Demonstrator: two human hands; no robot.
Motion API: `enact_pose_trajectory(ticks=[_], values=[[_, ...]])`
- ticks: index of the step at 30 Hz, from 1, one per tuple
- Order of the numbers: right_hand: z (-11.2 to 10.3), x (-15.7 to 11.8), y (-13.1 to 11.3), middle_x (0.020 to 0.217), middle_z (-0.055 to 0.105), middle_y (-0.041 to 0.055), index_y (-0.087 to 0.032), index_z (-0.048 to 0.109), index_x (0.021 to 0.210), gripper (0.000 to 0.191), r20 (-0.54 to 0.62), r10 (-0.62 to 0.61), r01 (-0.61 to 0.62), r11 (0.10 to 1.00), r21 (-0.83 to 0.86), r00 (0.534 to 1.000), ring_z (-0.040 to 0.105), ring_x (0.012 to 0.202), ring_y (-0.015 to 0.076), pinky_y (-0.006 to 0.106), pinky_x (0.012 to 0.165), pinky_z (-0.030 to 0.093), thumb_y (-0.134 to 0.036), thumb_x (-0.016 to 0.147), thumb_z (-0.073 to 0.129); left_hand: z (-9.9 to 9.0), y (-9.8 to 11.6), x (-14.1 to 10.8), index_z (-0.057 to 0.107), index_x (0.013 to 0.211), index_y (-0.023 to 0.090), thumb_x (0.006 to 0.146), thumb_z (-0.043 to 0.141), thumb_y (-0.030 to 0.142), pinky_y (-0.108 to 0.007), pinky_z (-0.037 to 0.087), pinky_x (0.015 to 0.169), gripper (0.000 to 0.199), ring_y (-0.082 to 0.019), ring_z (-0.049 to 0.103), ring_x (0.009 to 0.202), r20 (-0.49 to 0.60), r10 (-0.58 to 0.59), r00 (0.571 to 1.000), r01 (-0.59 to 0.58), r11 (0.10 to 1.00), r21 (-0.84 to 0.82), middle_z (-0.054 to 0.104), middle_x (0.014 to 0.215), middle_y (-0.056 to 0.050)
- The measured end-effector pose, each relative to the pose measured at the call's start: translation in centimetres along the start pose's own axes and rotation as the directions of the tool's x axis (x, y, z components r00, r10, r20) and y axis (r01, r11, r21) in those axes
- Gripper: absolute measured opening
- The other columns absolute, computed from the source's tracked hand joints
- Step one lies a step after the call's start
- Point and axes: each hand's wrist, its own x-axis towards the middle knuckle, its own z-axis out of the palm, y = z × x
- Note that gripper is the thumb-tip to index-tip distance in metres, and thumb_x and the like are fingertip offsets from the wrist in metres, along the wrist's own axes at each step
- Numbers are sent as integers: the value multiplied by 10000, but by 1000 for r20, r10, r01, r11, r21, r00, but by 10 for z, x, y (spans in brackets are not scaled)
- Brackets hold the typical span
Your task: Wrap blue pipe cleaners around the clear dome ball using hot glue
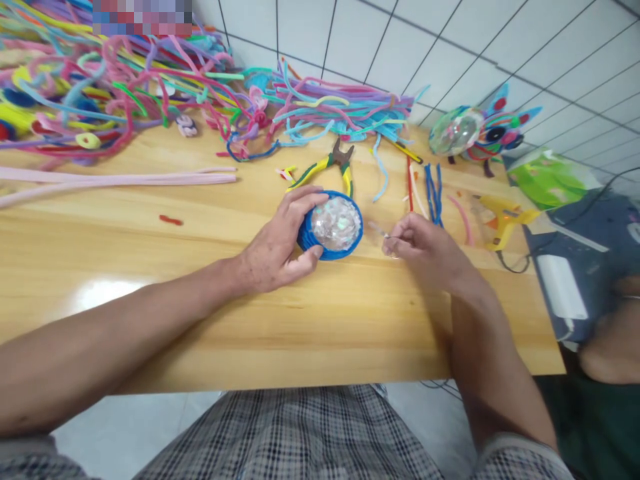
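My left hand grips a clear dome with shiny, crinkled filling, set in a coiled blue fuzzy pipe-cleaner rim. Its fingers and thumb close around the left side, above the table. To the right, apart from the dome, the fingertips of my right hand are pinched on a thin, clear, blurred strip; its kind is hard to make out. Just behind the dome lie cutting pliers with green and yellow handles, jaws pointing away from me.
Pipe cleaners are heaped at the back left and bundled along the wall. A yellow glue gun, blue pipe cleaners and a colourful figure are on the right. Another person's arm shows at the right edge.
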Motion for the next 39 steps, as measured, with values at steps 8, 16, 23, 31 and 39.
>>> enact_pose_trajectory(ticks=[8,16,23,31,39], values=[[23,-29,-44,906,853,-9,-314,759,1012,61,-161,-310,317,948,18,937,791,780,196,334,711,610,-364,1047,765,3,0,0,357,1693,259,1122,572,584,-665,465,1329,691,-396,487,1596,-35,17,999,-17,1000,18,516,1641,-213],[75,-25,-24,809,864,-32,-283,666,995,93,-183,-566,542,824,-164,804,820,673,152,255,608,581,-203,1040,688,2,1,1,358,1691,273,1119,581,583,-678,461,1331,688,-401,485,1600,-20,10,1000,-10,1000,7,516,1645,-206],[78,-23,-17,776,844,-38,-271,628,1025,105,-181,-601,592,799,-105,779,799,621,133,233,593,565,-182,1060,672,-3,4,1,345,1692,293,1129,538,643,-694,446,1343,691,-403,479,1609,13,-30,999,29,999,38,490,1673,-200],[82,-25,-15,809,861,-34,-281,641,1033,87,-171,-526,525,850,-55,833,816,660,131,226,556,560,-212,1081,662,-5,4,1,349,1692,310,1120,550,652,-701,435,1357,697,-414,472,1616,21,-36,999,35,999,35,493,1673,-197],[83,-27,-15,785,848,-44,-281,653,1023,79,-157,-483,488,873,-12,861,786,624,126,226,548,553,-225,1079,656,-4,4,1,341,1696,322,1112,563,665,-714,436,1357,712,-422,466,1620,31,-42,999,41,999,22,476,1690,-196]])
